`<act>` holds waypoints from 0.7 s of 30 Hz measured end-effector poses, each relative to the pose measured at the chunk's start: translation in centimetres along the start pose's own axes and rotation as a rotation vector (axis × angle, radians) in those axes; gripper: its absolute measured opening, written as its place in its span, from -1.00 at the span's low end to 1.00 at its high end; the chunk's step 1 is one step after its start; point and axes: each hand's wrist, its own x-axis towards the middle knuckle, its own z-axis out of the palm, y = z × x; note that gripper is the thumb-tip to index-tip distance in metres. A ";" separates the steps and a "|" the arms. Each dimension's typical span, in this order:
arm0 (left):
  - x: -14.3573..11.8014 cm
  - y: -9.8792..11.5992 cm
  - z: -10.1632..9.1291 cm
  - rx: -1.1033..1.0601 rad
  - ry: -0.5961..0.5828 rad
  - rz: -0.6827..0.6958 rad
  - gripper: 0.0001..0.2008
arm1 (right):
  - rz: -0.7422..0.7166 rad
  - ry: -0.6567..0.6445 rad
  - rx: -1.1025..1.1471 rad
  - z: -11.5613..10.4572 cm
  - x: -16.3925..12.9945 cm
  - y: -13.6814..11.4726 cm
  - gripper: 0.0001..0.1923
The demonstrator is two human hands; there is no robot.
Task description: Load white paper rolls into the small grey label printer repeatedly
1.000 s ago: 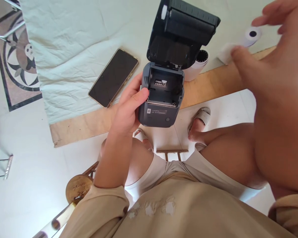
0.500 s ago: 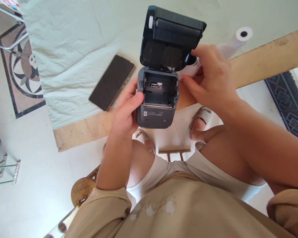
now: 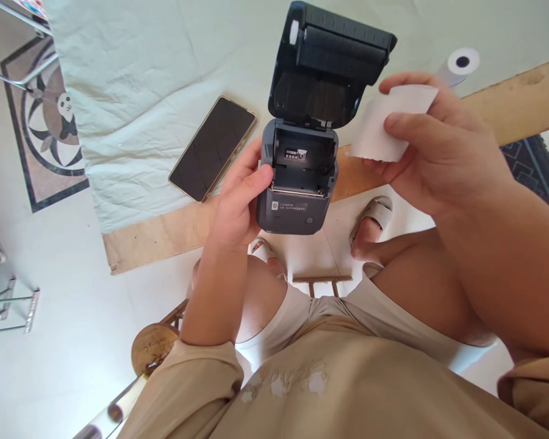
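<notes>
- The left hand (image 3: 238, 204) is wrapped around the left side of the printer (image 3: 297, 183), with the thumb on its front edge. It holds the printer up over the table edge and the knees.
- The printer's lid (image 3: 329, 61) stands open. The space inside looks bare, with a small label at the back. The words on it are too small to read.
- The right hand (image 3: 434, 146) pinches a paper roll (image 3: 384, 125) between thumb and fingers, just to the right of the printer. Only a flat white part of the roll shows; the hand hides the rest.
- A second roll (image 3: 460, 62) lies on the cloth (image 3: 141, 73) behind the right hand, partly hidden by it.
- A phone (image 3: 213, 148) lies face up on the cloth, screen dark, left of the printer.
- The right arm is cut off at the picture's edge.
</notes>
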 end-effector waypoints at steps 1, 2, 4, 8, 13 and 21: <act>0.0 0.0 0.0 0.001 -0.006 0.005 -0.56 | 0.008 0.002 0.024 0.0 0.0 -0.1 -0.64; 0.0 0.0 -0.1 0.001 -0.012 0.012 -0.56 | 0.023 0.005 0.044 -0.1 0.1 -0.1 -0.62; 0.1 -0.1 -0.1 0.000 -0.018 0.021 -0.57 | 0.064 -0.004 0.073 -0.4 0.4 0.1 -0.67; 0.2 -0.1 -0.1 0.006 -0.011 0.029 -0.57 | 0.059 0.002 0.092 -0.9 1.0 0.7 -0.74; 0.2 -0.2 -0.1 0.020 0.017 0.017 -0.52 | 0.049 -0.004 0.058 -1.1 1.1 0.8 -0.61; 0.0 0.0 0.1 0.013 0.026 0.013 -0.53 | 0.066 0.025 -0.020 -1.4 1.1 0.9 -0.65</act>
